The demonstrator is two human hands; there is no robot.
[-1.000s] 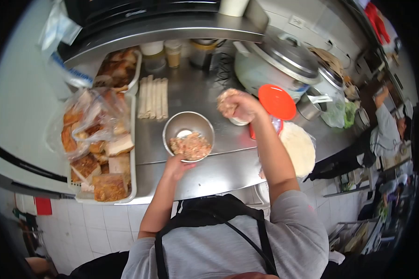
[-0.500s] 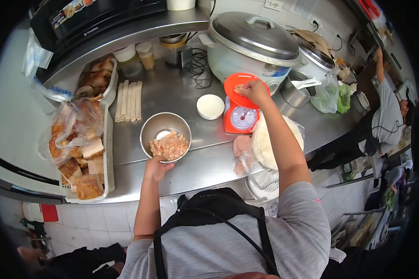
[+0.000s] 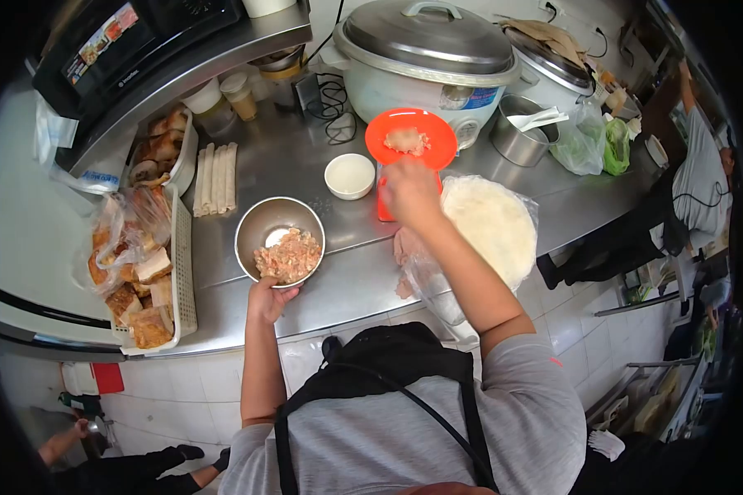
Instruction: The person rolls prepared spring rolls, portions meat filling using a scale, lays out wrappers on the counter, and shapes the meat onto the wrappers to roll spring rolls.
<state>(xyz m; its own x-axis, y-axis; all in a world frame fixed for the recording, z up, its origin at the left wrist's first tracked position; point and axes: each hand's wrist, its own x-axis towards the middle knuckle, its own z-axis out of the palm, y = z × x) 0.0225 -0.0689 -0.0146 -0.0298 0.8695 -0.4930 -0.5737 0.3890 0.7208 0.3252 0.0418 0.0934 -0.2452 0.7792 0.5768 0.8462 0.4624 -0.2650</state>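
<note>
My left hand [image 3: 271, 300] is closed on the near rim of a steel mixing bowl [image 3: 253, 233], its thumb over the edge. Chopped raw meat filling [image 3: 291, 256] lies in the bowl's near part. Smeared by motion, my right hand [image 3: 413, 194] hovers in front of the orange kitchen scale [image 3: 383, 208] and covers its dial; its fingers cannot be made out. On the scale's orange plate [image 3: 439, 148] sits a small heap of filling [image 3: 408, 141]. Right of that hand, under my forearm, lies a stack of round pale wrappers [image 3: 494, 231] in plastic.
A small white bowl [image 3: 349, 176] stands left of the scale. Slim rolled wrappers [image 3: 215, 178] lie farther left, beside a basket [image 3: 186, 272] of roasted meat. A large lidded cooker [image 3: 425, 74] and a steel pot [image 3: 522, 142] stand behind. Another person [image 3: 698, 186] is at far right.
My right hand has come away from the scale plate, moving down toward me and to the left. The filling now rests on the plate. My left hand stays on the mixing bowl.
</note>
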